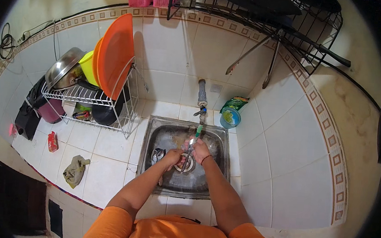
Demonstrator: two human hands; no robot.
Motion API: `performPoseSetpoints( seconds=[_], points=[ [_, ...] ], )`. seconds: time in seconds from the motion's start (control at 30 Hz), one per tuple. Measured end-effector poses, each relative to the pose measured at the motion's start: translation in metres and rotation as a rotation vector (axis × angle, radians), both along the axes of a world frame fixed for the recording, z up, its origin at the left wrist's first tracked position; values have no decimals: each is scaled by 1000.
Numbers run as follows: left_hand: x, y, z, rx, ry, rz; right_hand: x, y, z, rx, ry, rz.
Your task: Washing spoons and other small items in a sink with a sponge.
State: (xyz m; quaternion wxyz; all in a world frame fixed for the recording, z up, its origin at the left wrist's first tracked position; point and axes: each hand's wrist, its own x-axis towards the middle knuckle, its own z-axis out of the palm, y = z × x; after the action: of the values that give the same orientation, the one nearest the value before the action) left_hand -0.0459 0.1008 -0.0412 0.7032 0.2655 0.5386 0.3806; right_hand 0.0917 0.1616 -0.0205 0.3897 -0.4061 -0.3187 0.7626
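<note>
Both hands are inside a stainless steel sink (219, 187), below the tap (202, 110) with its blue handle and green spout end (199, 130). My right hand (201, 149) is closed around a slim metal utensil (186, 163), probably a spoon, which slants down toward the left. Just left of it is my left hand (174, 157), its fingers curled beside the utensil's lower part; whether they grip it is hidden. Under the hands shows a round, white-rimmed drain (190, 167). Shiny metal dishware (157, 154) lies at the sink's left side, partly behind my left forearm.
A white wire dish rack (124, 123) with orange plates (114, 58) and a metal pan (62, 67) stands left. A blue cup (229, 118) sits behind the sink's right corner. A crumpled cloth (75, 171) lies on the tiled counter. Tongs (269, 65) hang from a black wire shelf (210, 5).
</note>
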Motion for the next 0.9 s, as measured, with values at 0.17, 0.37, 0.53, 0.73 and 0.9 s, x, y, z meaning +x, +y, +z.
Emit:
performPoseSetpoints(
  seconds=[0.17, 0.37, 0.53, 0.73, 0.9],
  points=[
    [20, 22, -2, -89, -339, 78, 1, 3, 4, 185, -259, 26],
    [35, 34, 1, 136, -120, 91, 17, 20, -21, 322, -414, 81],
    [25, 52, 14, 175, -219, 348, 8, 0, -24, 342, -290, 151],
    [28, 56, 21, 156, -341, 266, 4, -7, -9, 171, -263, 44],
    [29, 59, -6, 222, -316, 197, -3, -7, -12, 119, -182, -13]
  ],
)
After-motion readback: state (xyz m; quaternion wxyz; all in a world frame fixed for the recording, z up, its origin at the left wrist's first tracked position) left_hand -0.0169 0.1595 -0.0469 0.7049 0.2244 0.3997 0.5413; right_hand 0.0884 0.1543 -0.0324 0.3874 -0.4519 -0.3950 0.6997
